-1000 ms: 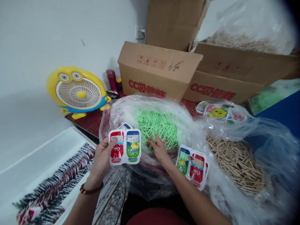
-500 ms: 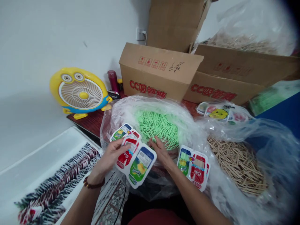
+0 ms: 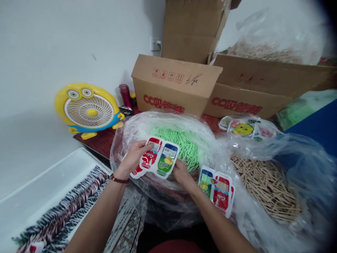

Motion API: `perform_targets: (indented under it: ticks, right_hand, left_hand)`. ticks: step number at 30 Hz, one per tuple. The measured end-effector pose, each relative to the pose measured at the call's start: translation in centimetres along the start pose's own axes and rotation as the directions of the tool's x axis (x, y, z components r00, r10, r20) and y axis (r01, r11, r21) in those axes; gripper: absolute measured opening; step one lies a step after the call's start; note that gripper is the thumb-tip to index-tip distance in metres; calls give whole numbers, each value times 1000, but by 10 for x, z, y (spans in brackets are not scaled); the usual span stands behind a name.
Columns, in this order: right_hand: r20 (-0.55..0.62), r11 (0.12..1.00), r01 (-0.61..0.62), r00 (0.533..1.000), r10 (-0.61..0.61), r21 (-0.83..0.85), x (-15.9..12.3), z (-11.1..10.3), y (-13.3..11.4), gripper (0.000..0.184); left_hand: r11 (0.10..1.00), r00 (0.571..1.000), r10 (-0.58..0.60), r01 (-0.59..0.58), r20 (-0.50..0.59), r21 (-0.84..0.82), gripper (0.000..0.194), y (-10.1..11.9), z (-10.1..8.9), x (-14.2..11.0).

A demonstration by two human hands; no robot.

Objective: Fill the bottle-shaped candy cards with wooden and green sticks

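Observation:
My left hand is closed on flat candy packets printed with a red cola bottle and a green Sprite bottle; the thumb lies on the red part. A second packet shows partly underneath. At the packets' right edge is my right hand, with curled fingertips hidden behind them; what it grips cannot be seen. Behind the packets, thin green candy sticks fill a clear plastic bag. To the right of my right forearm lie more packets, with green and tan sticks inside.
Tan sticks lie in another plastic bag at right. Cardboard boxes stand behind, near a yellow fan and a dark red flask. A white bin at lower left holds rows of packets.
My left hand has raised the packets and moved them slightly right, over the bag of green sticks. My right hand, earlier pinching near the green sticks, is now partly behind the packets.

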State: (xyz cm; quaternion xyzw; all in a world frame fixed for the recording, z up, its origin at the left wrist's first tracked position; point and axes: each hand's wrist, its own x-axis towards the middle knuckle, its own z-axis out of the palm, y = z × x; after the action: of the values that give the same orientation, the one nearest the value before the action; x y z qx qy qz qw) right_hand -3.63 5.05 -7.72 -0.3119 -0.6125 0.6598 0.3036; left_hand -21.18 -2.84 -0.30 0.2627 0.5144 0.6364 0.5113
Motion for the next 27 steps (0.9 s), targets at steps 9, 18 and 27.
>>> perform_targets:
  ticks: [9,18,27]
  right_hand:
    - [157,857,-241,969,189,455,-8,6,-26,31]
    - [-90,975,-12,995,33,224,1,0,-14,21]
    - [-95,1000,5,995,-3,14,0,0,13,16]
  left_hand:
    - [951,947,-230,170,223,258,20,-2,8,8]
    - [985,996,-70,61,53,163,32,0,-3,-14]
    - [998,986,-17,26,-168,49,35,-10,-24,-58]
